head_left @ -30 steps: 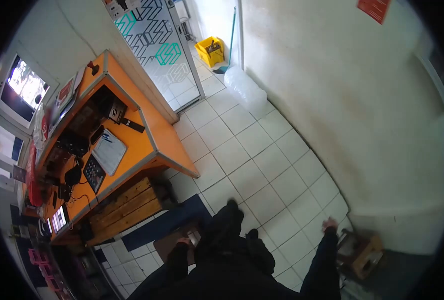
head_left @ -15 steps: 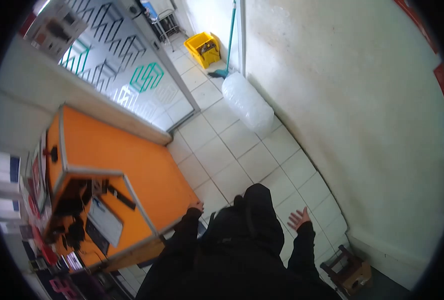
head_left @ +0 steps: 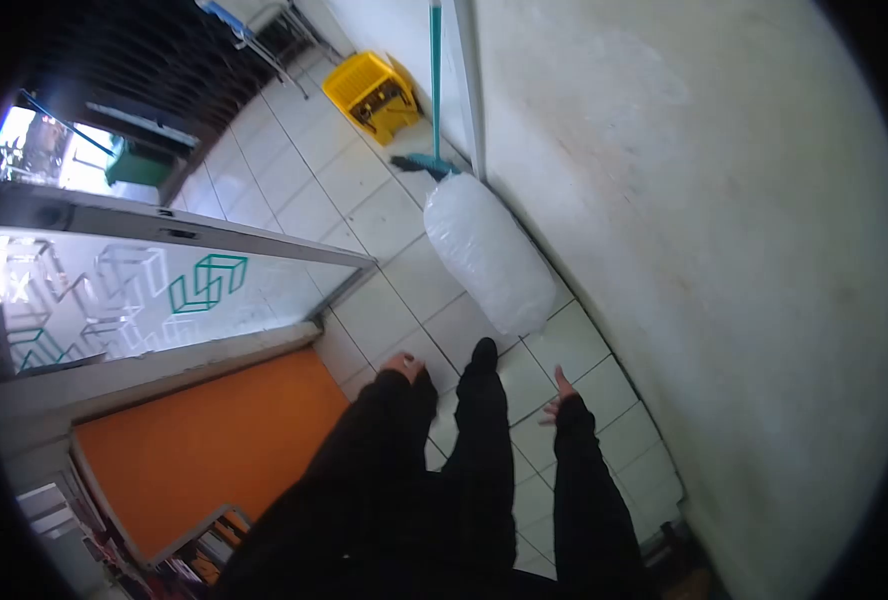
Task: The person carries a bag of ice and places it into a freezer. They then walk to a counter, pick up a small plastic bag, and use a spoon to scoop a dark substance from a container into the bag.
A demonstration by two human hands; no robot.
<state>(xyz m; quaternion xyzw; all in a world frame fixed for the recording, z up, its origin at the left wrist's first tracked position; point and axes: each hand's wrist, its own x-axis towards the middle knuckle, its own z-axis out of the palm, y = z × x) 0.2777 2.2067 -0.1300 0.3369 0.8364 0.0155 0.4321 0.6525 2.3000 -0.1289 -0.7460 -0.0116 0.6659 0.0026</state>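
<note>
My left hand (head_left: 403,365) hangs in front of me above the white tiled floor (head_left: 384,300), close to the corner of the orange counter (head_left: 204,440); its fingers are loosely curled with nothing in them. My right hand (head_left: 559,395) is open, fingers spread, empty, near the wall side. Both arms are in black sleeves. A large clear plastic bag (head_left: 489,255) full of something pale lies on the floor just ahead, against the wall. My dark shoe (head_left: 484,355) points toward it.
A glass door with green geometric marks (head_left: 164,290) stands to the left. A yellow mop bucket (head_left: 374,90) and a teal-handled broom (head_left: 434,90) sit farther along the white wall (head_left: 684,200). The tiled passage runs ahead between door and wall.
I have moved forward past the orange counter; the plastic bag is much closer. The wooden stool at the right has left view. My left hand came off the counter's corner.
</note>
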